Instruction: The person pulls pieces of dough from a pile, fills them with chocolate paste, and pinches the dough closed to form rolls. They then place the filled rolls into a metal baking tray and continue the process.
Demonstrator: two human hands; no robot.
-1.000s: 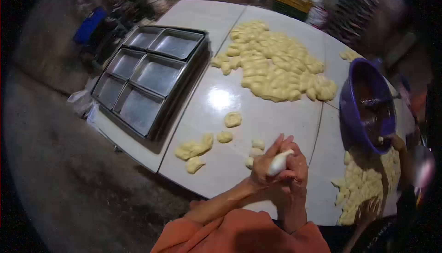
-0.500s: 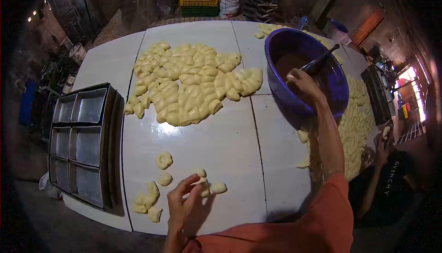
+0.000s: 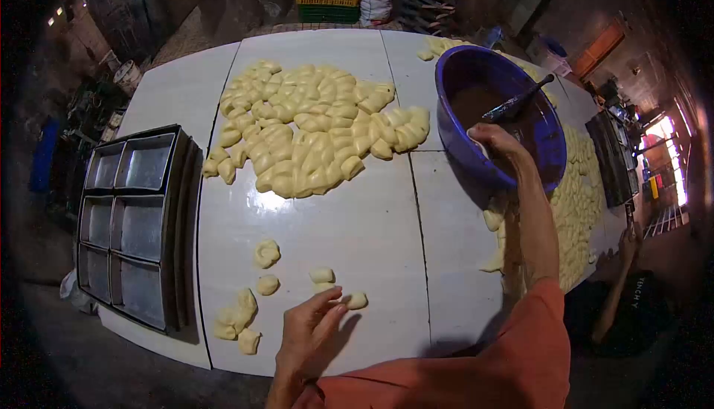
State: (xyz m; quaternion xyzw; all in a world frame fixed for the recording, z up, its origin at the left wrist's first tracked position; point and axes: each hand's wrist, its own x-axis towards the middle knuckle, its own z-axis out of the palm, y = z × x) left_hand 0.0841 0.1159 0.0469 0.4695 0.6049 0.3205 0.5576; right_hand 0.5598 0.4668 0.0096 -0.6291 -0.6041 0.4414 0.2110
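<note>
My left hand (image 3: pixel 309 331) hovers low over the table's near side, fingers stretched and thumb apart, holding nothing I can see. Its fingertips are close to small pale dough pieces, one (image 3: pixel 357 300) just to their right and another (image 3: pixel 321 275) above them. At the near rim of a purple basin (image 3: pixel 465 158), my right hand (image 3: pixel 500 143) is closed on a pale piece that looks like dough (image 3: pixel 477 139), largely covered by the fingers. Brown filling (image 3: pixel 476 102) lies in the basin, with a dark-handled utensil (image 3: pixel 513 105) resting in it.
Many dough pieces (image 3: pixel 309 130) are massed on the white table (image 3: pixel 349 223). More dough (image 3: pixel 580 208) covers the right side, beyond the basin. Metal pans (image 3: pixel 141 223) stand at the left edge. Another person's arm (image 3: pixel 621 282) shows at far right.
My right hand has moved slightly down toward the basin's near rim. The left hand has shifted right and down, away from the dough pieces. The other person's hand has lowered.
</note>
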